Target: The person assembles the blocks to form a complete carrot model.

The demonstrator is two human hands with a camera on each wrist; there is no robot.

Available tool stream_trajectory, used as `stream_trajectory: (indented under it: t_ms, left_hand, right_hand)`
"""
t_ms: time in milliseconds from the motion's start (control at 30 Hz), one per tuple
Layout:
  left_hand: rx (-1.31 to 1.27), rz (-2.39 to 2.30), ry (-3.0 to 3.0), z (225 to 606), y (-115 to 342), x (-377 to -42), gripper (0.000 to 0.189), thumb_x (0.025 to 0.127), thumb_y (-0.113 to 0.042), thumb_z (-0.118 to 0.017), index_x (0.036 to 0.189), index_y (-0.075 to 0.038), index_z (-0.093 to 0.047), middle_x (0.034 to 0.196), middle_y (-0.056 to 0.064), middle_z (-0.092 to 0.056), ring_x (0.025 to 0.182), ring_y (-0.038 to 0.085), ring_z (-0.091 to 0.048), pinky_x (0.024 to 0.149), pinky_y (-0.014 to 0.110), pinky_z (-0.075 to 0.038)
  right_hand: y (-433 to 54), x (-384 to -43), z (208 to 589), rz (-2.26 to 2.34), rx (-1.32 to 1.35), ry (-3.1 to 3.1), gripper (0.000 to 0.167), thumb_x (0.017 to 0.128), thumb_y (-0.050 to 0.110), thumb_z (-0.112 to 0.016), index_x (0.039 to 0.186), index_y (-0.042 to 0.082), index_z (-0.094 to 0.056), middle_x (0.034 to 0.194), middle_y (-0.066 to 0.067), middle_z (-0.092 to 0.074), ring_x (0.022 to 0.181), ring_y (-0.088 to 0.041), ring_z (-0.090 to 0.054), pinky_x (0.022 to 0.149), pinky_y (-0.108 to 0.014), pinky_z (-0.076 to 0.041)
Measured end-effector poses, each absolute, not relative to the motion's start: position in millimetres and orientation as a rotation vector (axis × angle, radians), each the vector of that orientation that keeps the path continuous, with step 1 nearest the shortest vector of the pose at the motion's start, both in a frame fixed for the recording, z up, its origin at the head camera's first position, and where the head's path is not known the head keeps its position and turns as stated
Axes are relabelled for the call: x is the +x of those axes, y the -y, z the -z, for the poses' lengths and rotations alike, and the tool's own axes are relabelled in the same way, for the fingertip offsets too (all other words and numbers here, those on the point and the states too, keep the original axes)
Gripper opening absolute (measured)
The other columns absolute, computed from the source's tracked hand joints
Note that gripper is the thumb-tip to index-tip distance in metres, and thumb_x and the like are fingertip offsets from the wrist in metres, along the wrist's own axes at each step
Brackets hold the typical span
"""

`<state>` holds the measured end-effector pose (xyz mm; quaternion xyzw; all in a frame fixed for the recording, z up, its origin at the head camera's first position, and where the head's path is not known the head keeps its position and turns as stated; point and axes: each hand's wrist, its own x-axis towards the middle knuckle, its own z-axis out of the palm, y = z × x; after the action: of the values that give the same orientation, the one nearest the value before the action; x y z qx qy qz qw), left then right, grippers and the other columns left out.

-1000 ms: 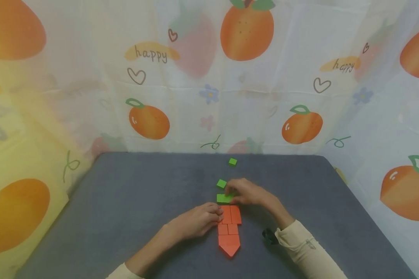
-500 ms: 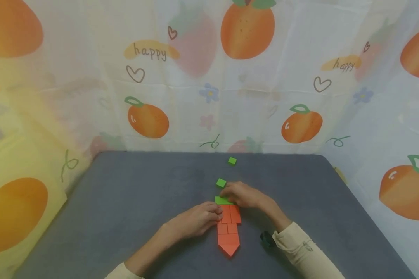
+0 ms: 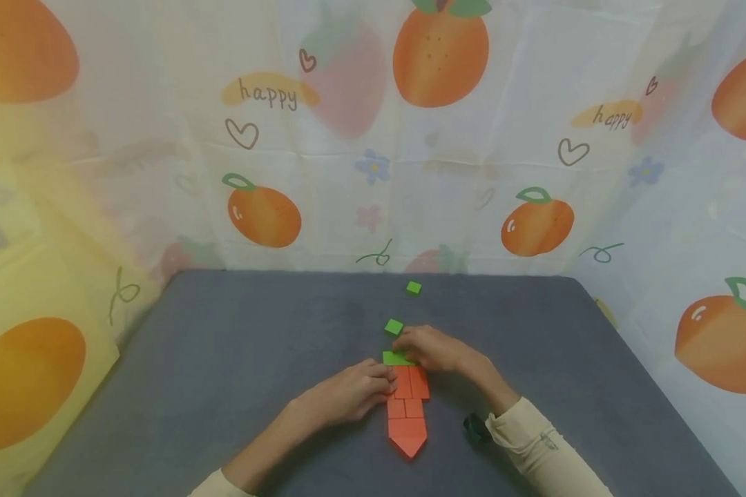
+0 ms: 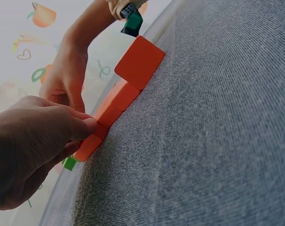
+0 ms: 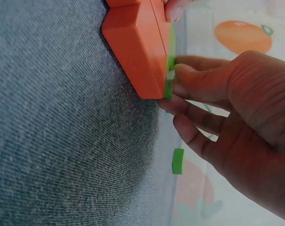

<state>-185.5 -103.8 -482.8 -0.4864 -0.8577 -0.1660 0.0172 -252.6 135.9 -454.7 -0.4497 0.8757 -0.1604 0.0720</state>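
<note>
Orange blocks (image 3: 407, 408) lie joined in a row on the table, with a pointed end toward me. At their far end a green block (image 3: 398, 358) lies against them; in the right wrist view this green block (image 5: 169, 70) is flush along the orange edge. My right hand (image 3: 434, 347) pinches it between thumb and fingers, partly covering it. My left hand (image 3: 356, 392) grips the left side of the wide orange part; in the left wrist view, thumb and fingertips of the left hand (image 4: 43, 136) meet at the orange block (image 4: 89, 147).
One small green block (image 3: 394, 327) lies just beyond my right fingers. Another green block (image 3: 413, 288) sits near the far edge of the grey table (image 3: 255, 331). A fruit-print curtain (image 3: 323, 207) hangs behind. A dark device (image 3: 475, 428) sits by the right cuff.
My right hand has moved slightly left and toward me, bringing the green block up against the orange blocks, closing a small gap. The left hand stays in place.
</note>
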Motion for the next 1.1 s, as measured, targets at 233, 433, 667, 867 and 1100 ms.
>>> stream_trajectory:
  t_ms: [233, 433, 667, 867, 1100]
  left_hand:
    - [-1.51, 0.517, 2.678, 483.5, 103.9, -186.1, 0.02, 0.103, -0.016, -0.067, 0.12, -0.011, -0.076, 0.131, 0.002, -0.071, 0.116, 0.017, -0.063, 0.103, 0.028, -0.056]
    - [-1.498, 0.508, 2.684, 483.8, 104.5, -186.2, 0.019, 0.103, -0.017, -0.066, 0.119, -0.012, -0.076, 0.13, 0.001, -0.071, 0.115, 0.016, -0.063, 0.102, 0.028, -0.057]
    - [-1.504, 0.513, 2.687, 484.7, 102.9, -186.2, 0.021, 0.104, -0.018, -0.066, 0.121, -0.012, -0.076, 0.131, 0.001, -0.071, 0.116, 0.016, -0.063, 0.103, 0.028, -0.056]
    - [-1.499, 0.523, 2.702, 483.9, 101.6, -185.9, 0.02, 0.104, -0.017, -0.066, 0.12, -0.012, -0.076, 0.131, 0.001, -0.07, 0.116, 0.016, -0.063, 0.103, 0.029, -0.056]
    - [-1.491, 0.533, 2.708, 483.4, 102.8, -185.9, 0.021, 0.104, -0.017, -0.066, 0.121, -0.012, -0.076, 0.131, 0.001, -0.07, 0.117, 0.016, -0.063, 0.103, 0.029, -0.056]
  right_hand:
    - [-133.8, -264.4, 452.7, 0.512, -1.294, -2.831, 0.023, 0.102, -0.003, -0.059, 0.12, 0.0, -0.072, 0.111, -0.013, -0.07, 0.103, -0.027, -0.069, 0.09, -0.042, -0.061]
    - [-126.4, -280.9, 453.2, 0.349, -1.277, -2.843, 0.048, 0.097, -0.017, -0.052, 0.139, 0.004, -0.064, 0.14, -0.016, -0.065, 0.13, -0.035, -0.062, 0.104, -0.052, -0.056]
    - [-125.8, -289.6, 466.0, 0.169, -1.266, -2.87, 0.035, 0.093, -0.007, -0.067, 0.125, 0.008, -0.072, 0.122, -0.01, -0.071, 0.111, -0.029, -0.069, 0.093, -0.048, -0.06]
    - [-139.9, -284.7, 458.4, 0.107, -1.147, -2.918, 0.026, 0.093, -0.002, -0.071, 0.116, 0.008, -0.074, 0.113, -0.009, -0.07, 0.102, -0.03, -0.068, 0.088, -0.05, -0.059]
    - [-158.0, -269.4, 451.3, 0.076, -1.233, -2.909, 0.031, 0.086, -0.012, -0.073, 0.111, 0.006, -0.074, 0.106, -0.009, -0.069, 0.095, -0.028, -0.068, 0.085, -0.045, -0.06]
